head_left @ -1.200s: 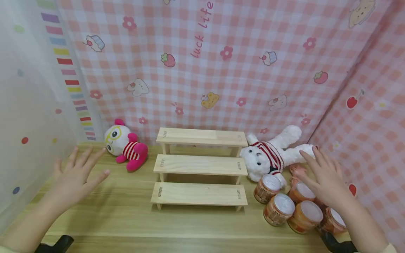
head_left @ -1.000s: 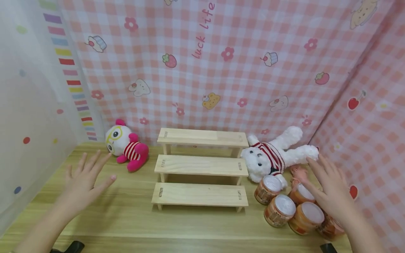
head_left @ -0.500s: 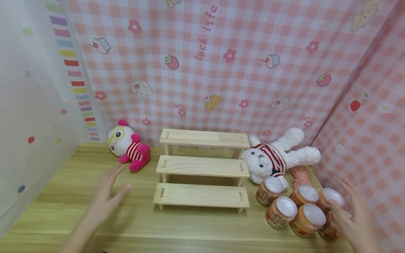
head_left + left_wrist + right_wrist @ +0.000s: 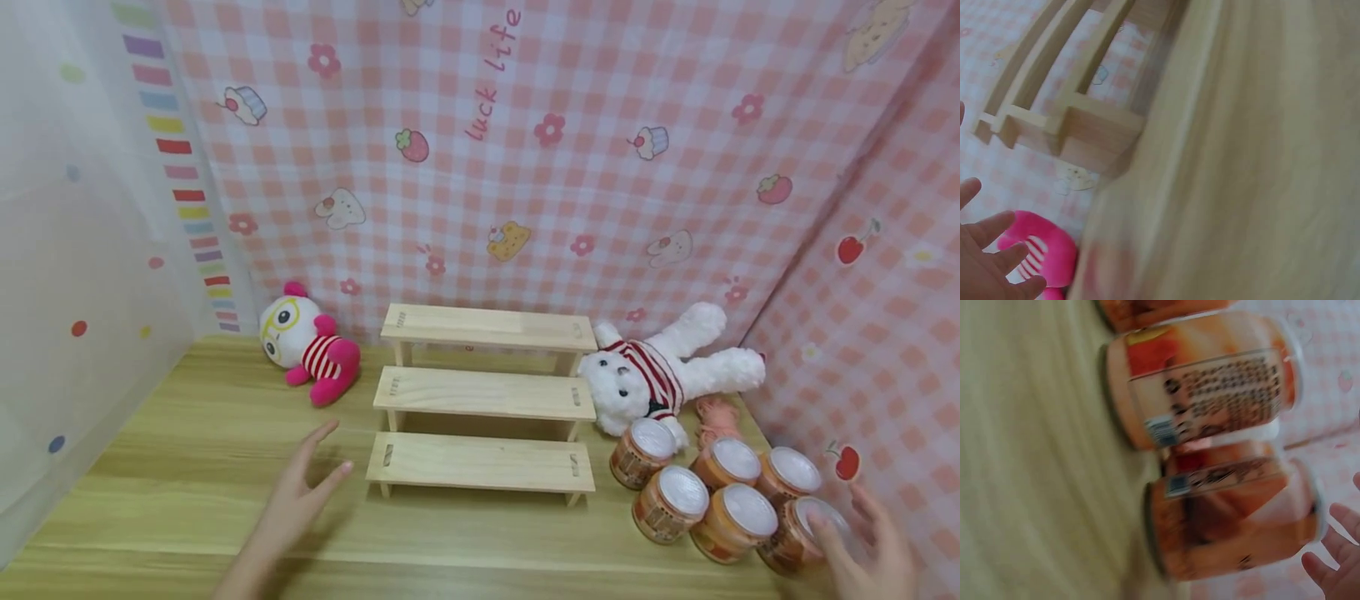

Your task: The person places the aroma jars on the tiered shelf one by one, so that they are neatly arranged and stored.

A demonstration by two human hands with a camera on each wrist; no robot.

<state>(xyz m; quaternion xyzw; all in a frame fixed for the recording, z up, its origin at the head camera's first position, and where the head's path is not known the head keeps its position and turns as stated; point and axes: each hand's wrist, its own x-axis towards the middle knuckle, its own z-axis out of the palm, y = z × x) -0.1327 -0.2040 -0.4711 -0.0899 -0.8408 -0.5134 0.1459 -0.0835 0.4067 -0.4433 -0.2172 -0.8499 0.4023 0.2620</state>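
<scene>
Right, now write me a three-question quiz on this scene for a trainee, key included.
1. In the head view, how many jars stand to the right of the wooden stepped shelf?
2. True or false: the left hand is gripping a jar.
3. The white plush toy is dressed in: a) plain blue; b) red and white stripes; c) yellow dots.

Key:
1. Six.
2. False; that hand holds nothing.
3. b
</scene>
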